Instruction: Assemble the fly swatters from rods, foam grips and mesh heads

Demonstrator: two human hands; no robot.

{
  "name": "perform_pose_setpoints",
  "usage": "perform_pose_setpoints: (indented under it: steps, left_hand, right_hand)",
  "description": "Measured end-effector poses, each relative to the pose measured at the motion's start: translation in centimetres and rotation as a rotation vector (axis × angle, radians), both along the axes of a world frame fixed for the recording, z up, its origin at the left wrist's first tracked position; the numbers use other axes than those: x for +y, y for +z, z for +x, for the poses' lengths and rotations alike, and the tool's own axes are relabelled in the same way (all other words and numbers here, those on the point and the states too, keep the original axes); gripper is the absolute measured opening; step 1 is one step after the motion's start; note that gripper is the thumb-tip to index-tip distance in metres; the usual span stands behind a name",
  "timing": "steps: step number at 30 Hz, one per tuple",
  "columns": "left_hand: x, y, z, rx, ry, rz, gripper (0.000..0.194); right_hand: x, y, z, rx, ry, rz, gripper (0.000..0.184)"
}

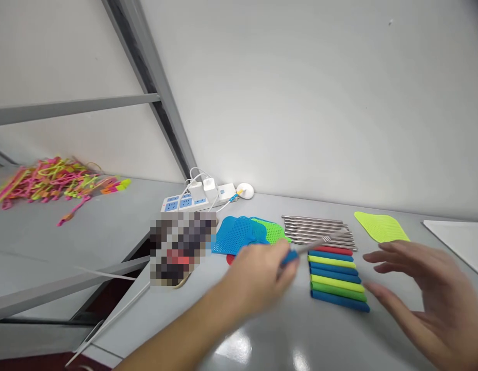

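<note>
- Upper left of the frame: a tangled heap of pink, yellow and orange plastic strips [49, 181] lies on the grey table [118, 219].
- Top centre: a white power strip [180, 204] sits against the wall, with white chargers [208, 188] plugged in. Below it, a pixelated patch hides whatever lies there.
- Centre: a blue plastic mesh pad [236, 236] overlaps a green mesh pad [273, 232], with a red piece [230, 259] peeking out beneath. These look light and flexible.
- Lower centre: the left hand [254, 278], blurred by motion, is closed around a thin metal rod [319, 243] with a blue end [290, 257]. The rod points right, above the colored sleeves. It looks stiff, light and possibly slick, so the blue end seems the surest hold.
- Centre right: more metal rods [319, 229] lie side by side above a row of soft-looking blue, yellow, green and red foam sleeves [335, 274].
- Right: a lime mesh pad [380, 228] lies above the open right hand [428, 304], whose spread fingers hold nothing, just beside the sleeves. A white sheet [459, 245] lies at the far right.
</note>
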State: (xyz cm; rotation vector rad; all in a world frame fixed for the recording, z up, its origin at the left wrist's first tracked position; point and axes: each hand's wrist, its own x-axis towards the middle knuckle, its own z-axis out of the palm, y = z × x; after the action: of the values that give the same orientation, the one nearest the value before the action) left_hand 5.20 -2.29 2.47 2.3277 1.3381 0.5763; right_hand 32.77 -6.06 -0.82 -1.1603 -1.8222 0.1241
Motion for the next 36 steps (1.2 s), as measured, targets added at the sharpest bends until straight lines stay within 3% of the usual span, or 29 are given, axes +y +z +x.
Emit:
perform_pose_setpoints:
  steps: [3,8,17,21,24,28,31,33,36]
  left_hand:
    - [2.2,1.6,-3.1,0.057,0.154,-0.007,0.026]
    - [3.9,2.4,-6.0,0.106,0.104,-0.136,0.013]
    - [4.6,1.2,-5.8,0.106,0.025,-0.118,0.015]
    - [4.3,1.7,-5.7,0.107,-0.019,-0.114,0.014]
    - [3.6,3.0,-5.5,0.073,-0.018,-0.081,0.013]
    - [2.2,6.5,-4.6,-0.097,-0.06,-0.061,0.017]
    - [1.1,8.6,-2.7,-0.325,-0.143,-0.171,0.016]
    - [0.3,8.5,-0.5,-0.539,-0.196,-0.269,0.015]
    - [-0.7,5.9,3.3,-0.879,-0.164,-0.462,0.024]
  right_hand:
    - [0.3,-0.3,0.1,0.061,-0.048,-0.02,0.052]
    - [0.3,-0.6,-0.2,-0.181,0.086,0.05,0.047]
    - [-0.3,-0.8,-0.1,-0.312,0.184,0.067,0.042]
    - [-0.4,-1.0,-0.2,-0.317,0.196,0.074,0.041]
    - [-0.6,-1.2,-0.3,-0.31,0.198,0.073,0.039]
    - [-0.7,-1.1,-0.8,-0.278,0.215,0.079,0.036]
    - [-0.8,-0.9,-1.2,-0.173,0.271,0.028,0.038]
    - [-0.9,-1.0,-1.5,-0.086,0.326,-0.029,0.049]
    - [-0.9,-1.6,-2.0,-0.017,0.355,-0.064,0.072]
